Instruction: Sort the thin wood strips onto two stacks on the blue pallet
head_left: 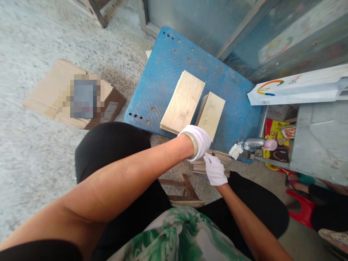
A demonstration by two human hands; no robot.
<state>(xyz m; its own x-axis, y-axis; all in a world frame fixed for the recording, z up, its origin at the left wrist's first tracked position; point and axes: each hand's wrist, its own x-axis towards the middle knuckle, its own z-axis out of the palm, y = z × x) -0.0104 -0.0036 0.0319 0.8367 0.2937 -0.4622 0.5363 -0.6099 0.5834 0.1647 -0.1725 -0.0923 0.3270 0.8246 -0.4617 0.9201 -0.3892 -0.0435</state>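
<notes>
Both my hands wear white gloves. My left hand (199,141) reaches across and rests on top of a low stack of thin tan sheets (225,156) lying between my knees, its fingers curled down onto it. My right hand (214,169) lies on the near side of the same stack, fingers on the sheets. Just beyond, two more stacks of tan sheets stand on a blue plastic board (168,65): a larger one (183,101) on the left and a smaller one (211,113) on the right.
A flattened cardboard box (49,90) lies on the concrete floor at left. A clear bottle (251,144) and a white paper bag (296,88) are at right beside a grey metal box (320,141). A small wooden stool (182,188) sits under me. A red stool (301,206) stands at right.
</notes>
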